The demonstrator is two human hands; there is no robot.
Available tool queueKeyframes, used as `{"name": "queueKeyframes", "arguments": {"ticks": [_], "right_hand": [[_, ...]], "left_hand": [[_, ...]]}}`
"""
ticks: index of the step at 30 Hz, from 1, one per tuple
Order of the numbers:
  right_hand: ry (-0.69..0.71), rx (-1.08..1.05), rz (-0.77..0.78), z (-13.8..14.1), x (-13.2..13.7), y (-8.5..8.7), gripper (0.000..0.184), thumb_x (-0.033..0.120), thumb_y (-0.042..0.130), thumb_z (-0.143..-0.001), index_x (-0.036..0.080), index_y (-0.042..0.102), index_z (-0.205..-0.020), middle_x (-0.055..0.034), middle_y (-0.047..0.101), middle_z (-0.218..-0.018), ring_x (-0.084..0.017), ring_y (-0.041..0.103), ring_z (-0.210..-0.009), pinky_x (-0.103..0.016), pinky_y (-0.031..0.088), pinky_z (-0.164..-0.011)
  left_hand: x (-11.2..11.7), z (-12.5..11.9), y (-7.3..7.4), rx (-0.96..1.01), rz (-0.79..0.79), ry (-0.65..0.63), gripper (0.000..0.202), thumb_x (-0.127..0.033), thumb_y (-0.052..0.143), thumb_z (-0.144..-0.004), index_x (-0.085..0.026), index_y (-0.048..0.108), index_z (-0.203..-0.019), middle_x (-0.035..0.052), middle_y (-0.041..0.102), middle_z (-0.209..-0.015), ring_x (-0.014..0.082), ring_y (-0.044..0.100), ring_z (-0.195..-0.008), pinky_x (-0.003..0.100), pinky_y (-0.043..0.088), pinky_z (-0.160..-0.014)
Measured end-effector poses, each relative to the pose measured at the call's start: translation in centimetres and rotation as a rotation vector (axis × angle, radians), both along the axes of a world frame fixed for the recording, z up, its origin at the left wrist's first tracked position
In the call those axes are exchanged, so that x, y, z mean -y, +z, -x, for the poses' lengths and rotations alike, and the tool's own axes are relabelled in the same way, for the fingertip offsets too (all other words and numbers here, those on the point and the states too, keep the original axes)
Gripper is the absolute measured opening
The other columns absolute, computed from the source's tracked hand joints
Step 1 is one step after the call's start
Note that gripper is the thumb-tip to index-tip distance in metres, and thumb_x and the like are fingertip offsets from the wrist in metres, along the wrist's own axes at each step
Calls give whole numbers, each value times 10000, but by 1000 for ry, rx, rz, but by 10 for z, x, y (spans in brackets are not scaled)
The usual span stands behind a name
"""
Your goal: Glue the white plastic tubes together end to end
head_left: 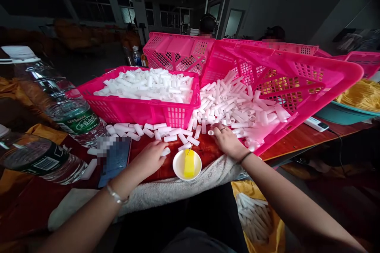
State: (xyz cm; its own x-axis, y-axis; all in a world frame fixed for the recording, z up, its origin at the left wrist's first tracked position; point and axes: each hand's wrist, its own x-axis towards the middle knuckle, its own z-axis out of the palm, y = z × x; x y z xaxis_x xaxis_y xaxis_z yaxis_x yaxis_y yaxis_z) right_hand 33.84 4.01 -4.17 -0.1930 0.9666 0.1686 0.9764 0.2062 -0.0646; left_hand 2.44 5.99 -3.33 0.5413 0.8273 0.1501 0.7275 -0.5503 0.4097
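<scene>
My left hand [151,159] is closed round a short white plastic tube [165,151], whose end sticks out by the thumb. At the front edge of the tube pile, my right hand [228,141] has its fingers bent, with another white tube [211,133] at the fingertips. Between the hands stands a small white bowl [175,165] with a yellow block [189,164] in it. A thin, dark, pin-like piece rises from the block. Loose white tubes [170,138] lie on the table just beyond the bowl.
A pink basket [142,108] full of tubes stands behind my left hand. To the right, a tipped pink basket [326,71] spills tubes onto the red table [285,146]. Water bottles [74,114] and a phone [114,162] are at left. A grey towel [204,176] covers the front edge.
</scene>
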Motion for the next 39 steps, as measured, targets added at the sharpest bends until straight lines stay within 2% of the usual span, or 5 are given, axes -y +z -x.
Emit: {"name": "queueKeyframes", "arguments": {"ticks": [7, 12, 19, 25, 39], "right_hand": [[398, -619, 23, 39, 70, -12, 463, 192, 391, -977, 210, 397, -1439, -130, 624, -1171, -217, 641, -1027, -372, 551, -888], [292, -666, -113, 56, 57, -35, 437, 176, 478, -936, 193, 500, -1373, -158, 626, -1228, -258, 616, -1121, -447, 526, -960], [352, -738, -52, 55, 48, -31, 224, 146, 525, -903, 207, 677, -1057, -106, 675, -1053, -228, 659, -977, -394, 562, -854], [182, -943, 120, 52, 52, -29, 201, 276, 514, -940, 188, 641, -1068, -65, 664, -895, -195, 662, -818, -355, 575, -751], [385, -790, 101, 56, 72, -20, 117, 195, 536, -918, 202, 632, -985, -104, 585, -1054, -224, 598, -1016, -387, 526, -881]], "left_hand": [[40, 28, -2, 281, 76, 75, 208, -342, 498, -898, -218, 627, -1006, 56, 640, -978, 207, 647, -916, 327, 563, -771], [57, 4, -17, 319, 95, 32, 214, -295, 498, -914, -215, 537, -1108, 75, 654, -1087, 210, 645, -1005, 364, 539, -889], [57, -25, -47, 342, 70, -49, 918, -349, 885, -574, -214, 379, -1327, 181, 533, -1330, 353, 530, -1240, 518, 474, -1014], [53, -26, -50, 388, 140, -16, 897, -284, 890, -568, -248, 397, -1317, 134, 564, -1316, 325, 565, -1203, 501, 482, -1004], [51, -26, -43, 432, 259, 14, 830, -212, 876, -573, -216, 429, -1273, 136, 555, -1326, 307, 536, -1231, 494, 437, -1039]]}}
